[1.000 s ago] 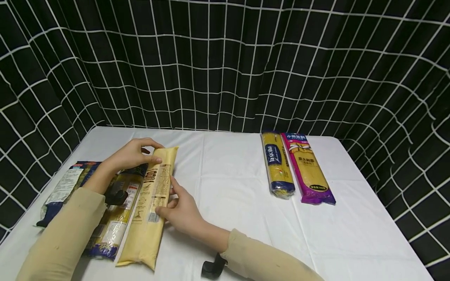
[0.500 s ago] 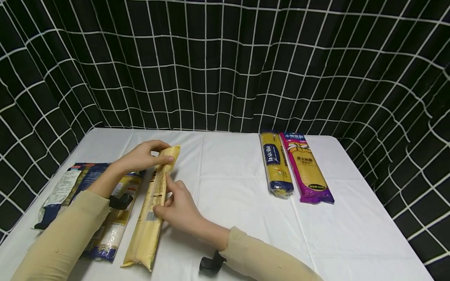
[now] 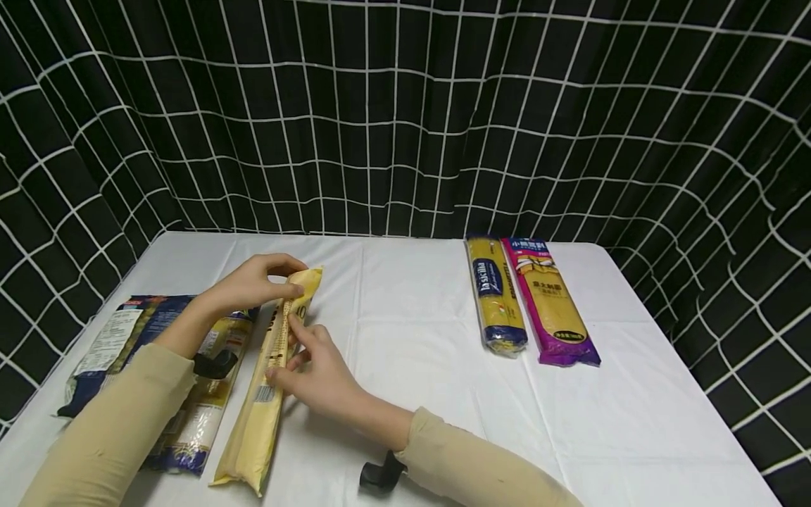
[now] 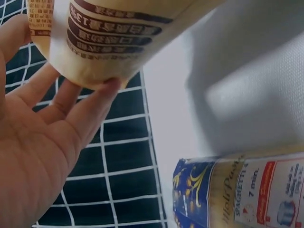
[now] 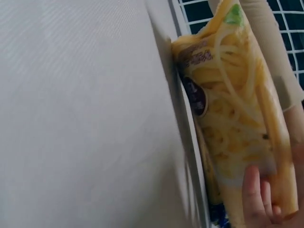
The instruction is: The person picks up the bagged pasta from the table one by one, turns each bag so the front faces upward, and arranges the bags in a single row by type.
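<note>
A long pale-yellow noodle packet (image 3: 250, 436) stands tilted on its long edge at the left of the table, held by both hands. My left hand (image 3: 256, 283) grips its far end; the left wrist view shows thumb and fingers around the packet (image 4: 118, 35) with brown printed lines. Lower down, my right hand (image 3: 323, 373) holds its right side between thumb and fingers. In the right wrist view, fingers (image 5: 253, 194) lie against the packet's noodle-picture face. Just left of it lies a spaghetti pack (image 3: 203, 422) with a blue end, partly hidden by the left arm.
A dark-blue pasta bag (image 3: 117, 345) with a white label lies at the far left. On the right, a blue-and-yellow spaghetti pack (image 3: 497, 299) lies beside a purple-edged pasta pack (image 3: 557, 303). A white cloth (image 3: 418, 303) covers the table, and a black gridded curtain (image 3: 393, 120) surrounds it.
The packet has turned from its printed back lying toward the camera up onto its edge, looking narrower now. Both hands kept hold, and the right hand shifted slightly left. The other packs stayed put.
</note>
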A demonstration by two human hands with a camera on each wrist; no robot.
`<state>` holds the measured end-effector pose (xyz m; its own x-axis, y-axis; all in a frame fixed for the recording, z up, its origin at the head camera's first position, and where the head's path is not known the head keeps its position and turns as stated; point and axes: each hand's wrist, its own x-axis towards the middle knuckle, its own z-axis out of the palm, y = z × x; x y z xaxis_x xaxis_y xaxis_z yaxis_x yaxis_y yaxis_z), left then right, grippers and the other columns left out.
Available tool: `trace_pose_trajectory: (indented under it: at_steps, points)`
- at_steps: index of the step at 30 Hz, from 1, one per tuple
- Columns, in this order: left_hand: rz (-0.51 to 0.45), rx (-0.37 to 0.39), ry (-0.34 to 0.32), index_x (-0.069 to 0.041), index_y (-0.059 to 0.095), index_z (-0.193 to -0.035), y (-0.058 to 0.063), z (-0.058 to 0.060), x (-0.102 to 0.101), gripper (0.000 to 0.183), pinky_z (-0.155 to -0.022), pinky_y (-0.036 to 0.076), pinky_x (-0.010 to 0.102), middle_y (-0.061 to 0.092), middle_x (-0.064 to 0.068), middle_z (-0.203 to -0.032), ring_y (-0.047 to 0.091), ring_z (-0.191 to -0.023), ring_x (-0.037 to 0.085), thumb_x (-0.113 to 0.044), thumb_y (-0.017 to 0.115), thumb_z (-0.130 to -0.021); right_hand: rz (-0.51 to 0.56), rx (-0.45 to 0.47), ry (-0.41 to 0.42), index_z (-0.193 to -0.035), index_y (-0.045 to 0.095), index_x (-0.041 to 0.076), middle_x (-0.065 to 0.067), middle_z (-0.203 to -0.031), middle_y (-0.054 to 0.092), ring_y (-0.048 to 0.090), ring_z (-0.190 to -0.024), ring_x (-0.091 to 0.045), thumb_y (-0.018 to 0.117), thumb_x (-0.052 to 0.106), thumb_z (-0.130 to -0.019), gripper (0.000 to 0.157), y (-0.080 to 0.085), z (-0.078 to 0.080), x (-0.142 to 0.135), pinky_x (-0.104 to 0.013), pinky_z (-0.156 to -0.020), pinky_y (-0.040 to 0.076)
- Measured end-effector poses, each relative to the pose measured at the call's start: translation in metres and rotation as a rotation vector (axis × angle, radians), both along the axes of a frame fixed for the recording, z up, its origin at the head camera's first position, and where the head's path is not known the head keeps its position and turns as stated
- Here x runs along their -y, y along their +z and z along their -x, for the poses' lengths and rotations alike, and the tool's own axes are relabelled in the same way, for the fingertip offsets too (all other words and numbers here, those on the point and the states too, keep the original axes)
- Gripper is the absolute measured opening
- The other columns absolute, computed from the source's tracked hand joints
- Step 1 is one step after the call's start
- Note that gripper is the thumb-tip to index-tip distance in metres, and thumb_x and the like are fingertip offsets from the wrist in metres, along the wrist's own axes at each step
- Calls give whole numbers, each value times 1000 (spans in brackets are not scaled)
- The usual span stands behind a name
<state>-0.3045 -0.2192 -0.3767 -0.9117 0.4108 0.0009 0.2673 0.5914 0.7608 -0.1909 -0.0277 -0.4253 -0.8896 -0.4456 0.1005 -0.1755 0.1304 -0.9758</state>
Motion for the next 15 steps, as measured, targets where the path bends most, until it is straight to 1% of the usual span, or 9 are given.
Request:
trace_pose_trajectory:
  at_steps: [3, 5, 7, 9, 11, 15]
  points:
    - [-27, -4, -6, -8, 67, -134, 2, -1, 3, 40, -108, 43, 54, 65, 16, -135, 54, -132, 34, -24, 72, -97, 71, 41, -23, -163, 33, 11, -8, -123, 49, 63, -90, -7, 71, 18, -97, 76, -1, 1, -2, -33, -78, 62]
    - [-47, -6, -8, -7, 67, -134, 3, -2, 5, 41, -110, 42, 57, 65, 16, -137, 53, -135, 35, -23, 71, -97, 118, 61, -61, -163, 35, 10, -11, -125, 50, 64, -93, -11, 67, 17, -100, 70, -3, 3, -1, -43, -79, 63]
    - [-71, -5, -8, -7, 67, -134, 3, -2, 7, 40, -112, 40, 58, 64, 16, -138, 52, -137, 35, -23, 72, -97, 136, 78, -110, -162, 35, 10, -13, -126, 50, 65, -95, -14, 65, 16, -102, 67, -5, 5, 0, -48, -82, 63]
    - [-100, 1, -9, -7, 66, -135, 2, -1, 9, 40, -114, 39, 60, 63, 16, -138, 50, -139, 36, -22, 72, -98, 157, 100, -149, -163, 34, 9, -15, -127, 50, 66, -98, -18, 64, 13, -102, 68, -6, 5, 2, -49, -82, 63]
    - [-128, 6, -12, -6, 65, -136, 0, -1, 11, 41, -115, 39, 60, 63, 17, -139, 50, -140, 37, -22, 71, -99, 185, 142, -167, -164, 31, 10, -15, -129, 49, 67, -99, -21, 64, 10, -101, 71, -8, 6, 5, -48, -82, 63]
    - [-180, 16, -17, -3, 62, -138, -4, -1, 15, 42, -112, 43, 55, 62, 17, -139, 53, -136, 36, -21, 69, -100, 279, 267, -150, -167, 21, 13, -15, -135, 49, 67, -98, -20, 61, 5, -102, 77, -12, 4, 11, -45, -80, 64]
